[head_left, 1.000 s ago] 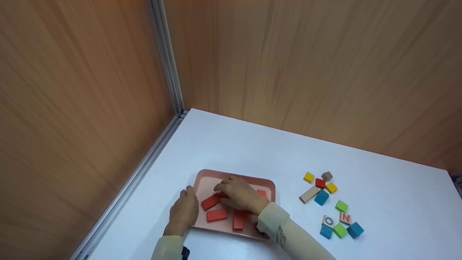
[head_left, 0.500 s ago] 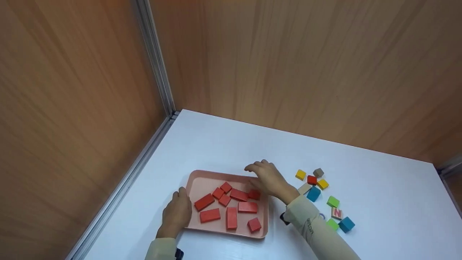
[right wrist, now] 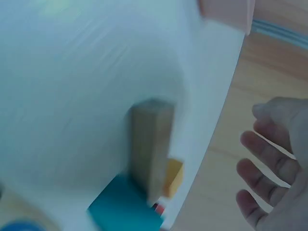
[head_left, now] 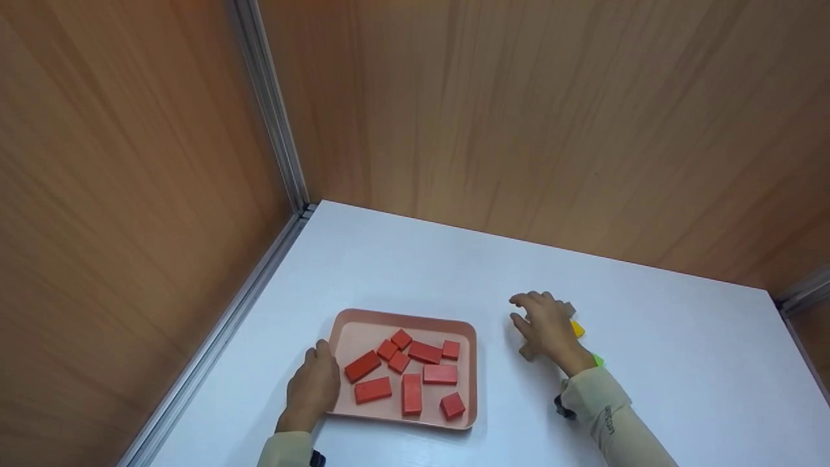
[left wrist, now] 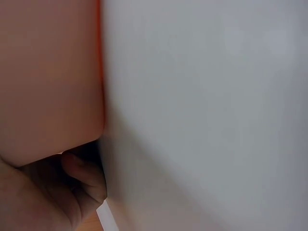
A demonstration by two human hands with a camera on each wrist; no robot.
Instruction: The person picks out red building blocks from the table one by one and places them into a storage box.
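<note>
A pink tray holds several red blocks, cuboids and cubes lying flat. Along its left side rests my left hand, fingers loosely bent; the left wrist view shows this hand close against the tray wall. My right hand hovers over loose blocks right of the tray, fingers spread and nothing in them. In the right wrist view that hand is beside a plain wooden block, a teal block and a yellow block.
Parts of a grey block and a green block show around the right hand and sleeve, which hide the others. Wood panels stand behind and left of the white table, with a metal rail at their corner.
My right hand has left the red blocks in the tray and moved right, over the loose coloured blocks. The left hand stays at the tray's left side. The head view has shifted slightly.
</note>
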